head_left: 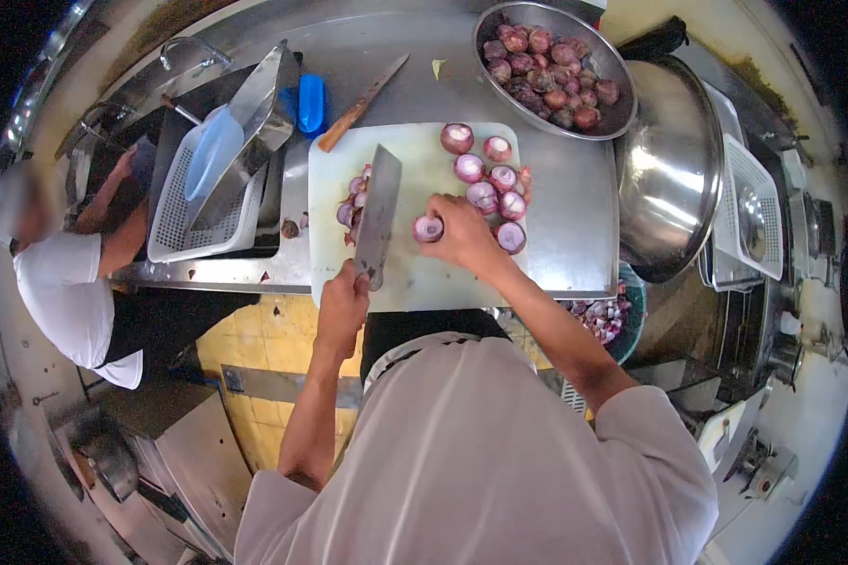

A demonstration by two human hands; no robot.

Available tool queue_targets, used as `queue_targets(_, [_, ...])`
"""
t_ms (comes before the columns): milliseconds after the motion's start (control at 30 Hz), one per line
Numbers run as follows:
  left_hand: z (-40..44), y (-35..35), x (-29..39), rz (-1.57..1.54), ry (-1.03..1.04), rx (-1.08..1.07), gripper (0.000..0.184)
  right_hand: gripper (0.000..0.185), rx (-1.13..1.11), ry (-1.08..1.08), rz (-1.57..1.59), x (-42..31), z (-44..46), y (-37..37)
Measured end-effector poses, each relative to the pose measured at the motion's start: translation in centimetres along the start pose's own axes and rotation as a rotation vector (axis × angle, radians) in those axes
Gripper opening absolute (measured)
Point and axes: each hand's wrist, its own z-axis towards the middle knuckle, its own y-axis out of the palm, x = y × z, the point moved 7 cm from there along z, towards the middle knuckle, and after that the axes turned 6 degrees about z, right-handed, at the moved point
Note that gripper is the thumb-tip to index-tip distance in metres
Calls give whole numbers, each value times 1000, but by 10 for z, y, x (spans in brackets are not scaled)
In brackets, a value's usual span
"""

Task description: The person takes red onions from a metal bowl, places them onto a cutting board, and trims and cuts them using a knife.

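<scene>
My left hand (343, 306) is closed round the handle of a cleaver (380, 217), whose broad blade stands over the left part of a white cutting board (334, 264). Onion pieces (352, 202) lie just left of the blade, partly hidden by it. In my right hand (457, 229) a trimmed red onion (428, 228) is held between the fingertips, its pale cut face showing, apart from the blade. Several more red onions with cut tops (482, 197) sit at the board's right side, beyond and beside my right hand.
Whole onions fill a steel bowl (622, 89) at the back right, beside a large pot (669, 169). A wooden-handled knife (347, 121) and a blue object (311, 104) lie behind the board. Left are a white basket (165, 226) and another person (61, 264). Below right, a tub holds chopped onions (603, 317).
</scene>
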Motion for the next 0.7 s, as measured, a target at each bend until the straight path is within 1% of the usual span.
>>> queue_targets(33, [-2, -2, -5, -29, -60, 2, 13, 44, 5, 15, 260, -2, 3, -3])
queue_targets(67, [-1, 0, -11, -29, -62, 3, 13, 43, 9, 30, 519, -4, 6, -6])
queue_targets(100, [2, 2, -15, -6, 2, 30, 13, 43, 6, 29, 519, 1, 8, 0])
queue_targets(133, [4, 3, -17, 16, 66, 60, 13, 44, 14, -53, 459, 4, 11, 6])
queue_targets(167, [2, 1, -14, 14, 66, 64, 13, 45, 22, -134, 397, 0, 12, 8])
queue_targets(200, [0, 0, -11, 27, 79, 66, 13, 45, 20, -139, 397, 2, 12, 11])
queue_targets(267, [-9, -6, -2, 37, 84, 71, 14, 41, 86, -155, 413, 4, 8, 11])
queue_targets(333, [-23, -18, 16, 136, 49, 33, 13, 41, 66, -149, 413, 4, 6, 12])
queue_targets(367, [-30, -24, 24, 135, 47, 34, 13, 40, 51, -146, 413, 3, 7, 12])
queue_targets(433, [-46, -36, 43, 238, 150, 37, 12, 40, 46, -151, 374, -6, 5, 6])
queue_targets(533, [-63, -42, 51, 299, 190, 32, 11, 39, 38, -146, 334, -8, 6, 6])
queue_targets(700, [-73, -42, 53, 316, 159, -34, 11, 39, 32, -149, 264, -10, 6, 7])
